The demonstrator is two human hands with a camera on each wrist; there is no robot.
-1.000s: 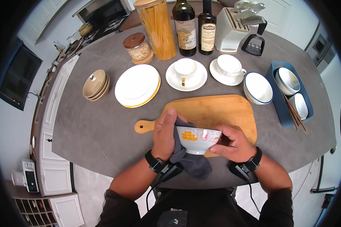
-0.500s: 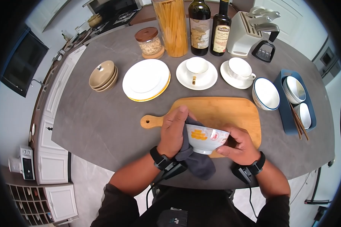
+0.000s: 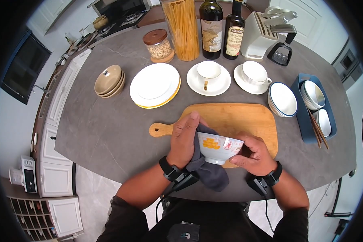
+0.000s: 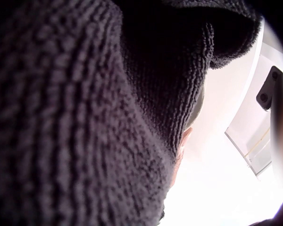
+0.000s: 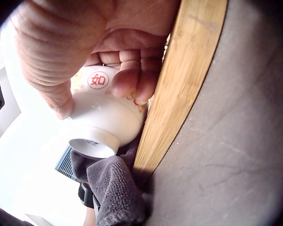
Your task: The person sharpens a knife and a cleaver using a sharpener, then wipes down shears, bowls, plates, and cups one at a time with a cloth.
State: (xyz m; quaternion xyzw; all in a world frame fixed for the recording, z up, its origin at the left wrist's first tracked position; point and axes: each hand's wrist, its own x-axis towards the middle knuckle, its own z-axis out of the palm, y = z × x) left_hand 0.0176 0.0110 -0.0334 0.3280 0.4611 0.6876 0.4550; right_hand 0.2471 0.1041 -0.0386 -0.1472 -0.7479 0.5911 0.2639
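A white bowl [image 3: 217, 150] with orange and red prints is held tilted over the near edge of the wooden cutting board [image 3: 230, 115]. The left hand [image 3: 183, 140] grips the bowl's left side through a dark grey cloth [image 3: 214, 177], thumb pointing up. The cloth hangs below the bowl, and its ribbed weave fills most of the left wrist view. On the other side, the right hand [image 3: 255, 155] holds the bowl, its thumb near the foot and its fingers curled by the rim. In the right wrist view the bowl's foot ring [image 5: 93, 147] shows.
Beyond the board stand stacked plates [image 3: 155, 84], two cups on saucers [image 3: 209, 86] and a blue-rimmed bowl [image 3: 283, 100]. Brown bowls [image 3: 109, 82] sit left; a blue bin [image 3: 304, 125] with bowls and chopsticks [image 3: 318, 131] is right. Jars, bottles [image 3: 211, 34] and a knife block [image 3: 259, 38] line the back.
The head view has shifted, moving the whole table scene to the right in the picture. Both hands keep their hold on the bowl and cloth, with little visible movement over the last half second.
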